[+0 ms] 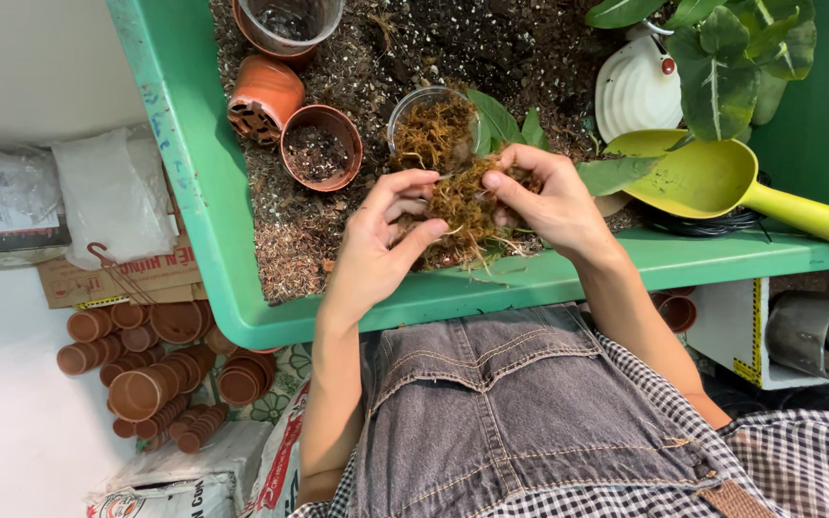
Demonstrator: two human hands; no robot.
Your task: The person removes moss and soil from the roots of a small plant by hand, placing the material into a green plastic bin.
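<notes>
Both hands grip one clump of stringy golden-brown moss [462, 206] above the green plastic potting tray [194, 173]: left hand [381, 245] pinching at nine o'clock, right hand [549, 197] at three. A moss-filled clear plastic cup [431, 125] stands at twelve.

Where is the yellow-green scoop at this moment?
In the head view, the yellow-green scoop lies at the right of the green tray, beside the right hand, below the leafy plant.

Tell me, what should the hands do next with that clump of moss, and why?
Probably lower the moss into the clear cup just behind it. Both the left hand and right hand pinch the clump around a plant's roots, and that cup already holds similar moss.
</notes>
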